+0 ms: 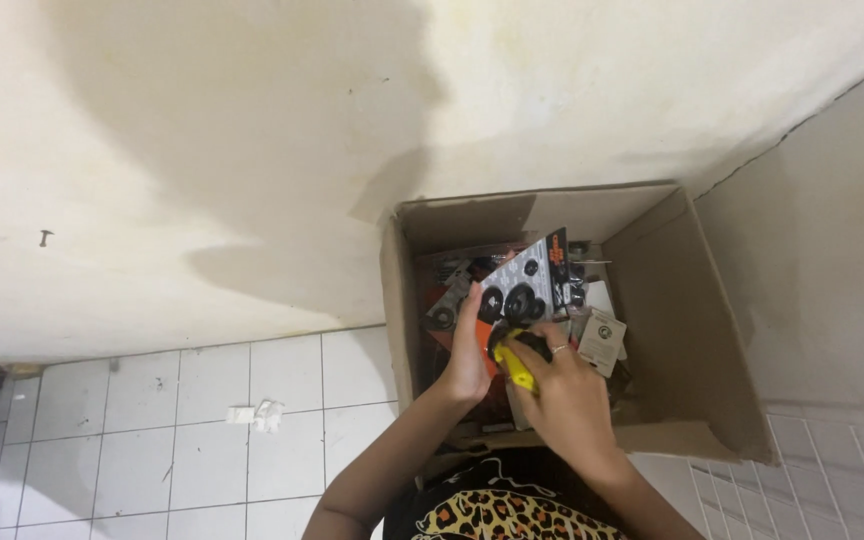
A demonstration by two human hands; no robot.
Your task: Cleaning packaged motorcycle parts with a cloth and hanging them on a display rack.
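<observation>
Cardboard box (697, 330) against wall (202, 150), paper scrap (257, 414) on tiles (202, 440)

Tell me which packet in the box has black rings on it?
The grey blister card held up by both hands; the small white tag beside it shows just one dark dot.

I see a brown cardboard box (687, 330), a yellow tool (518, 368), a grey card (527, 285) of black discs, white floor tiles (212, 430), and a leopard-print top (502, 512).
</observation>
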